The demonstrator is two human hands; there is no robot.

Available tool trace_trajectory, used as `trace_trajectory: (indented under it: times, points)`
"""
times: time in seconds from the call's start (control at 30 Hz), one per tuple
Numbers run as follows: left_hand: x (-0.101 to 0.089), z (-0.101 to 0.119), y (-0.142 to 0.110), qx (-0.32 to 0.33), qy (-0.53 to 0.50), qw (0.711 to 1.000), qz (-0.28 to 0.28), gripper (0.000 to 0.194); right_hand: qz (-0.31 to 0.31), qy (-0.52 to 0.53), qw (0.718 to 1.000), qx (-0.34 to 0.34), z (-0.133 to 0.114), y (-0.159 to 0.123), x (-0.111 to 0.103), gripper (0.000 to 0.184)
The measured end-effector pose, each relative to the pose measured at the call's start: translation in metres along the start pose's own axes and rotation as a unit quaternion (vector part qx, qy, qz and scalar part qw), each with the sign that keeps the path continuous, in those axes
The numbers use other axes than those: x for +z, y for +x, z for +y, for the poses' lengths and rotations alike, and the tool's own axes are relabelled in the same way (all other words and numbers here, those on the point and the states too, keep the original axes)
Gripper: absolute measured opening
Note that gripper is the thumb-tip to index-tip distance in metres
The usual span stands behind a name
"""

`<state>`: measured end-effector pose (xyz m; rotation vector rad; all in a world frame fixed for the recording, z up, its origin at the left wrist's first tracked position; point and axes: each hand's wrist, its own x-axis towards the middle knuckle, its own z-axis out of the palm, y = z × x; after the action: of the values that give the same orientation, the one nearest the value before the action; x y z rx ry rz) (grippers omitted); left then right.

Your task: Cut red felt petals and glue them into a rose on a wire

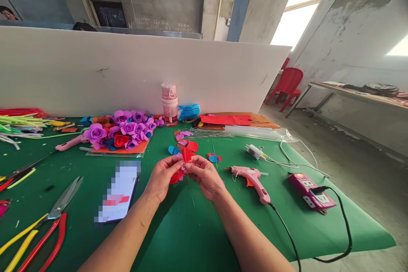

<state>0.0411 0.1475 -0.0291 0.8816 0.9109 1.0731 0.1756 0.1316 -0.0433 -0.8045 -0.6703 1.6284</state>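
Between my left hand point(165, 175) and my right hand point(205, 174), a red paper petal point(186, 155) stands upright, pinched by the fingertips of both. A thin wire point(191, 191) slants down from between the hands; which fingers grip it, I cannot make out. Just behind lie loose red petals point(192, 146), a blue petal piece point(173, 150) and small purple pieces. More red point(176, 177) shows beneath my left fingers, partly covered. Right of my hands, a red and blue piece point(214, 158) rests on the green table with a wire across it.
A pink glue gun point(250, 176) and a purple power box point(310, 191) with cables lie right. Left are a phone point(119, 193), scissors point(63, 204) and purple paper roses point(127, 127). A pink bottle point(169, 104) stands before the white board point(134, 68); wires point(204, 134) lie nearby.
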Motion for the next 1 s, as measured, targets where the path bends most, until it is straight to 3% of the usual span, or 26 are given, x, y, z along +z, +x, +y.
trace_trajectory:
  times: [0.7,1.0]
  points:
    - [-0.0014,-0.0019,0.0008,-0.003,0.031,0.999,0.013,0.029,0.003,-0.054,0.998,-0.021,0.0003,-0.0002,0.0026,0.027]
    - [-0.0008,0.0020,-0.0009,-0.021,0.001,1.000,-0.007,0.028,0.012,-0.016,1.000,-0.006,-0.0005,0.0019,-0.0005,0.034]
